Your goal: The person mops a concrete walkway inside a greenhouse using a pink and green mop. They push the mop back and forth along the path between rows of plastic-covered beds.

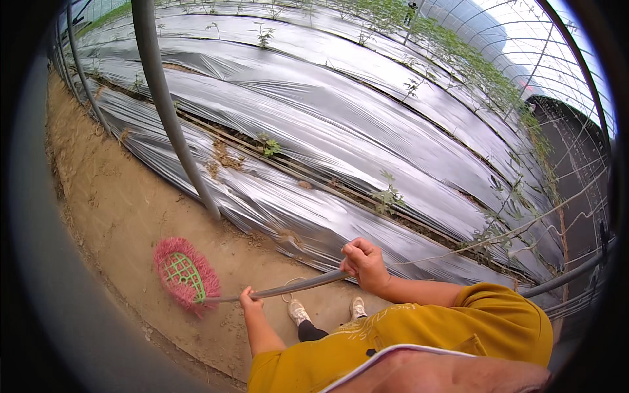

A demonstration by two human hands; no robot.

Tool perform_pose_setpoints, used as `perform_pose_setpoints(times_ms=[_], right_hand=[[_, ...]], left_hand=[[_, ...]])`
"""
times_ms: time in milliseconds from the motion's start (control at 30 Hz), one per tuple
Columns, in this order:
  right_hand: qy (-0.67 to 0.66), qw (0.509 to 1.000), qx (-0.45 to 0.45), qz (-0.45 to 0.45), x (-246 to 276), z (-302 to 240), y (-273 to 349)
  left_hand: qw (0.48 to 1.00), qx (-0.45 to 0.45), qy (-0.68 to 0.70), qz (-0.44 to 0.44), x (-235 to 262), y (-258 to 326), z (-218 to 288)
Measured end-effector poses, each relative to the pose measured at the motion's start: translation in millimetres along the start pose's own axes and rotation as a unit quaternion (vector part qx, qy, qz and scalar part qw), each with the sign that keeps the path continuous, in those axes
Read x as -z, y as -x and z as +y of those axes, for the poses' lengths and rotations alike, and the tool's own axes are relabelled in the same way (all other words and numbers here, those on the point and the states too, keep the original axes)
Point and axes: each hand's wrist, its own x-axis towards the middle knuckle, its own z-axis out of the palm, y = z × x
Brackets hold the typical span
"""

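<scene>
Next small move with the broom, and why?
Probably a short sweep along the dirt path: left hand and right hand both hold the broom's grey handle; its pink bristles show against the path, though contact is unclear.

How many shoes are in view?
2: the left shoe and the right shoe, both on the bare soil, just below the broom handle in the picture. No others show.
</scene>
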Motion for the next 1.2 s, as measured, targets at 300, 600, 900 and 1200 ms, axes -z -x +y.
perform_pose_setpoints(times_ms=[300, 600, 900, 1200], right_hand=[[-0.14, 0.988, -0.052, -0.04, 131, -20, 15], [-0.081, 0.995, 0.06, -0.002, 275, -89, 123], [-0.011, 0.979, 0.201, 0.014, 334, -228, 207], [0.115, 0.986, 0.108, 0.052, 228, -172, 197]], left_hand=[[0.988, -0.084, 0.126, 0.029, 28, 96, -57], [0.998, -0.007, 0.065, 0.007, 17, 154, -199], [0.982, 0.124, 0.116, -0.082, -58, 213, -352], [0.969, 0.159, 0.187, -0.034, 85, 207, -323]])
